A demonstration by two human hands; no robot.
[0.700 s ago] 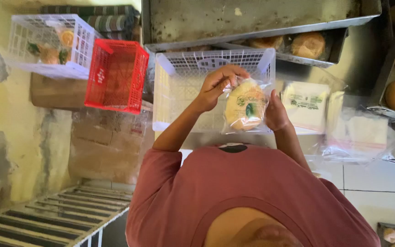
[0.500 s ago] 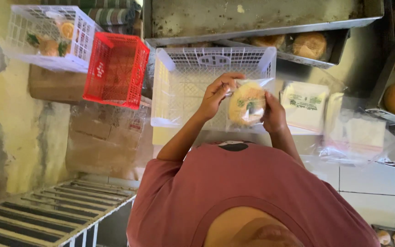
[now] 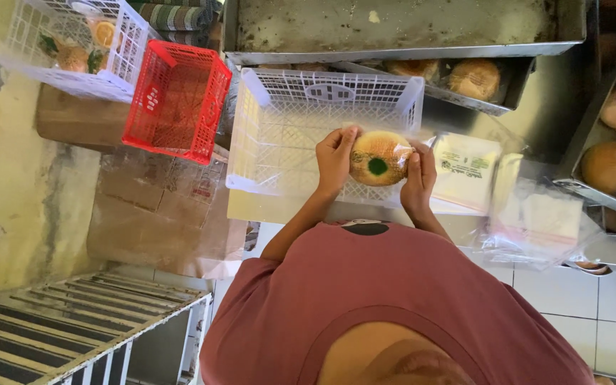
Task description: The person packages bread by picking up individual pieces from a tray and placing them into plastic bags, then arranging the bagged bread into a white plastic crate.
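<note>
1. Holding item: a round golden bun [image 3: 379, 158] with a green spot at its centre, wrapped in clear plastic, gripped between both hands above the near edge of a white lattice crate [image 3: 279, 135].
2. Left hand [image 3: 334, 158]: fingers together and curled over the bun's left side, clamped on the wrapper.
3. Right hand [image 3: 420, 178]: fingers together, pressed against the bun's right side, thumb along the wrapper edge.
4. White lattice crate: open-topped, nothing visible inside, directly under and beyond the bun.
5. Red plastic crate [image 3: 176, 100]: tilted, just left of the white crate.
6. Second white crate [image 3: 126, 50]: upper left, holding wrapped baked goods.
7. Stack of clear printed bags [image 3: 468, 171]: just right of the right hand, on the counter.
8. Loose clear bags [image 3: 543, 221]: further right, overlapping the stack's edge.
9. Metal trays [image 3: 401, 53]: beyond the crate; the lower one carries unwrapped buns [image 3: 473, 77].
10. Side rack tray [image 3: 593, 128]: at right, with more buns.
11. White tiled counter [image 3: 557, 299]: below the bags.
</note>
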